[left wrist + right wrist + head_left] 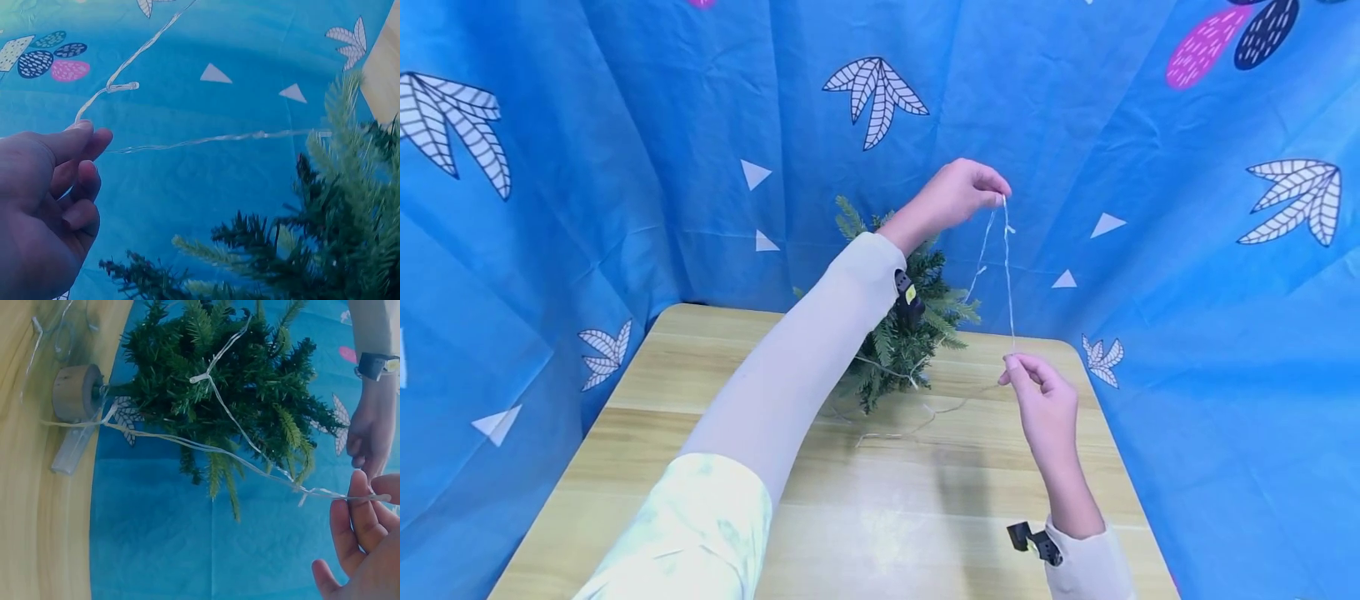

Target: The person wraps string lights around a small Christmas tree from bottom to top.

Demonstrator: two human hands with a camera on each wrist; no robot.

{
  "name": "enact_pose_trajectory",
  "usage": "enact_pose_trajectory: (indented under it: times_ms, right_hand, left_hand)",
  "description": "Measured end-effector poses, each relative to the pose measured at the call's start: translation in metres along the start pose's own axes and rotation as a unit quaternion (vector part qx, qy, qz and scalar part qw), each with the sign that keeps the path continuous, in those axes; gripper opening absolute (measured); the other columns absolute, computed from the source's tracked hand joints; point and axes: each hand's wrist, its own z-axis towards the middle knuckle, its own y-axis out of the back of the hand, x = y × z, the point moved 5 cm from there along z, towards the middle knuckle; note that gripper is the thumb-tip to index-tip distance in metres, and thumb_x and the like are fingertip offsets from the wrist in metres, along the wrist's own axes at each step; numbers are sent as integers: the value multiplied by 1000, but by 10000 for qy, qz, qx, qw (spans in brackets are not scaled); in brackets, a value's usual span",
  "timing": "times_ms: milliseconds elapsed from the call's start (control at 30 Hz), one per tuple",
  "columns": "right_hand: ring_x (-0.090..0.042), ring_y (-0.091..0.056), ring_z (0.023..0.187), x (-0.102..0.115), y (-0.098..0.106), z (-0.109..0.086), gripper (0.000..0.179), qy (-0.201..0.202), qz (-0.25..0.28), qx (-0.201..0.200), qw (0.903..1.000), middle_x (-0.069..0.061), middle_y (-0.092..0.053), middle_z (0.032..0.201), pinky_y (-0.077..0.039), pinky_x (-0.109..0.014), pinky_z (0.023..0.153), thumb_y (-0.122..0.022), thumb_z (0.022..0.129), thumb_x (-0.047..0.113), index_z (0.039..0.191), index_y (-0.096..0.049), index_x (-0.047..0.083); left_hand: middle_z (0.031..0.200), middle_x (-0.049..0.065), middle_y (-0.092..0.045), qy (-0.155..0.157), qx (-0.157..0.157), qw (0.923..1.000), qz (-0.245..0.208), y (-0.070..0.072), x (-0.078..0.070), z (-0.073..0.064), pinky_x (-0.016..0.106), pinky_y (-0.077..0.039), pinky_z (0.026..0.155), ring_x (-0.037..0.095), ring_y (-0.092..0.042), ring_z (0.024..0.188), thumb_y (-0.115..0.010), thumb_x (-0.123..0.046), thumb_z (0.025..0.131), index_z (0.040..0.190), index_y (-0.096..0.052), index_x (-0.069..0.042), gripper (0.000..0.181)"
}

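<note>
In the head view a small artificial Christmas tree (883, 346) stands at the back of the table, partly hidden by the left arm. My left hand (961, 193) is raised above and right of it, pinching the clear wire of a string of lights (1008, 275) between thumb and fingertips. Lower down and nearer, my right hand (1051, 408) pinches the same string, which runs taut between both hands. A small bulb (128, 86) juts from the wire near the left fingertips. In the right wrist view, strands cross in front of the tree's branches (219, 394).
The tree has a round wooden base (74, 394), with a clear plastic piece (72, 450) beside it. Loose wire (887, 435) trails over the wooden table (865, 517) in front of the tree. A patterned blue cloth (700, 167) hangs close around the back and sides.
</note>
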Motion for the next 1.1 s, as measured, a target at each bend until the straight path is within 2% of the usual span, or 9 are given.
enact_pose_trajectory:
  times_ms: [67,167,267,367,533,733,833,933,1100]
  right_hand:
    - [-4,-56,108,2,-1,1,36,5,-47,-5,10000,0,-73,95,-43,-29,81,-61,98,49,103,-75,16]
    - [-8,-54,83,10,0,8,35,151,-98,-97,9998,6,-73,94,-40,-27,61,-61,99,49,102,-75,18]
    - [-15,-48,71,25,2,22,32,500,-9,-230,9985,7,-73,90,-34,-30,53,-62,99,45,103,-76,17]
    - [-16,-55,76,39,3,38,30,765,129,-273,9966,6,-72,84,-34,-31,56,-63,99,43,108,-75,17]
    - [-13,-64,87,53,1,64,35,843,193,-119,9962,5,-70,83,-38,-30,63,-61,99,46,111,-74,16]
    - [-11,-61,90,58,-1,81,35,784,82,-50,9969,6,-70,83,-39,-29,68,-60,100,43,114,-73,13]
    - [-11,-61,92,60,-3,84,36,765,95,-2,9970,7,-69,83,-39,-28,68,-60,100,44,114,-73,14]
    - [-11,-60,89,63,-4,83,36,750,85,32,9971,7,-69,84,-38,-27,64,-60,100,46,114,-72,15]
    - [-13,-56,80,66,-5,79,37,752,5,19,9972,6,-69,83,-36,-30,60,-61,99,47,113,-73,15]
  left_hand:
    - [126,-8,-68,24,-21,9991,425,3,1,0,26,-46,99,5,-60,114,-61,-27,102,123,-71,-22,24]
    - [125,-12,-68,180,17,9948,1005,4,4,-2,32,-42,104,6,-59,116,-61,-32,102,125,-69,-27,25]
    - [128,-15,-66,315,182,9880,1502,0,5,-3,38,-36,108,5,-59,116,-61,-37,101,130,-65,-34,29]
    - [132,-15,-63,387,345,9835,1735,-5,5,-5,40,-35,110,5,-58,118,-60,-38,101,136,-60,-37,35]
    - [135,-14,-62,337,536,9805,1859,-14,2,-8,37,-40,106,6,-58,118,-59,-37,102,137,-60,-37,35]
    - [125,-13,-68,-156,1384,9719,1897,-37,-4,-16,36,-45,101,4,-61,114,-64,-33,100,135,-63,-33,34]
    - [120,-14,-70,-219,1690,9665,1920,-47,-4,-19,38,-44,101,4,-61,112,-65,-29,100,133,-65,-33,33]
    - [115,-15,-71,-230,1712,9607,2172,-51,-3,-21,39,-42,99,4,-61,108,-65,-28,100,123,-72,-34,25]
    - [108,-16,-72,-249,1403,9579,2491,-49,1,-21,35,-45,91,6,-61,100,-65,-31,100,108,-77,-33,15]
